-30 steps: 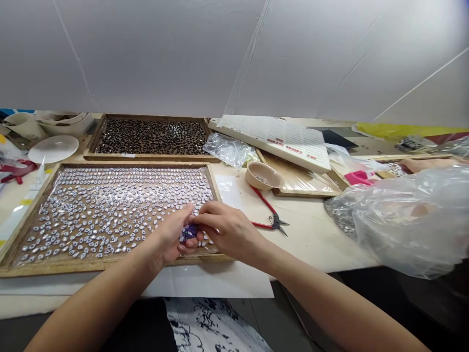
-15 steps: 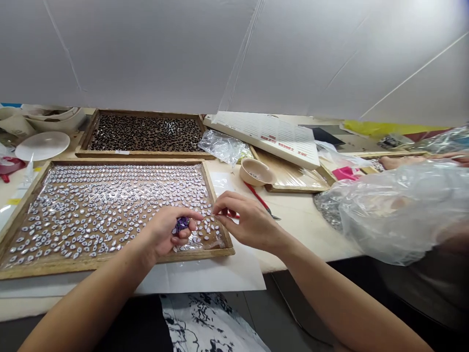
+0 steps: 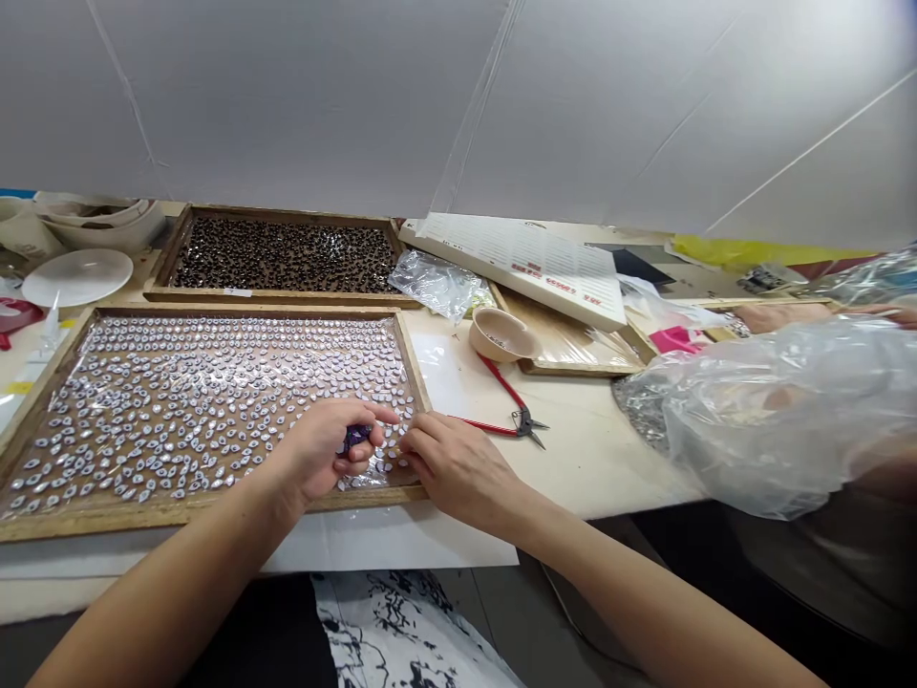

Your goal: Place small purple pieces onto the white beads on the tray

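Observation:
Purple stones sit in the curled fingers of my left hand, whose index finger points to the right. Under it lies a wooden-framed tray covered in plastic, with rows of small pale drop-shaped pieces. My right hand is at the tray's right edge, palm down, with its fingertips bent down close together among the pieces. Whatever those fingertips pinch is hidden.
Red-handled pliers and a beige bowl are right of the tray. Behind stands a tray of dark beads. A white panel rests on another frame. At right, a person's hand is near a plastic bag.
My right hand has moved down and slightly left onto the tray's right edge, and the pliers now show more fully. My left hand has stayed nearly in place.

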### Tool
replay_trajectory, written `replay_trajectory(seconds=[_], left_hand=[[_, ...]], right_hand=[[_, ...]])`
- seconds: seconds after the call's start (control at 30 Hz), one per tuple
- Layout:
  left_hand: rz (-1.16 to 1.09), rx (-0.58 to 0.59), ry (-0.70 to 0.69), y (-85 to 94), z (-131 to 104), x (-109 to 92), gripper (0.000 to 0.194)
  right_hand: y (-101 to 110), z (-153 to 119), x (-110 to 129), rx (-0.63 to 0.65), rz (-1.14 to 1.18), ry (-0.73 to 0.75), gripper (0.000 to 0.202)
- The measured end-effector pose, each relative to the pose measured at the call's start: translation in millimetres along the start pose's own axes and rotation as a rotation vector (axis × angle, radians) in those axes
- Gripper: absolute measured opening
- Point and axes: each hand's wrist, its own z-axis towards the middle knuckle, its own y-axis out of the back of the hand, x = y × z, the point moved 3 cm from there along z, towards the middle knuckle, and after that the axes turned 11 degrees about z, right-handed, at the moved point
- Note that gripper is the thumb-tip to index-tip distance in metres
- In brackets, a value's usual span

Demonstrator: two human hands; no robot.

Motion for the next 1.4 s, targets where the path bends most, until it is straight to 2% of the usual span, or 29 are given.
replay_trajectory(seconds=[0.2, 0.53, 0.7, 0.87, 1.07, 1.23, 1.4], left_hand=[[-0.008, -0.005, -0.004, -0.7, -1, -1, 0.019], [0.004, 0.001, -0.003, -0.3, 1, 0, 0.019], [0.001, 0.004, -0.008, -0.2, 0, 1, 0.020], [0.002, 0.003, 0.000, 0.0, 0, 1, 0.019], [0.011, -0.004, -0.006, -0.3, -1, 0, 0.019], [0.009, -0.012, -0.017, 0.0, -2, 0, 0.019], [0.005, -0.008, -0.010, -0.5, -1, -1, 0.020]], right_hand=[[-2, 1, 3, 0.006, -0.035, 0.031, 0.020], [9, -3, 1, 0.068, 0.079, 0.005, 0.023], [19, -7, 0, 0.017, 0.144, 0.005, 0.024], [15, -13, 1, 0.116, 0.206, 0.021, 0.027], [20, -19, -5, -0.004, 0.252, 0.118, 0.038], [17, -21, -4, 0.031, 0.253, 0.135, 0.038], [17, -18, -5, 0.007, 0.222, 0.138, 0.036]])
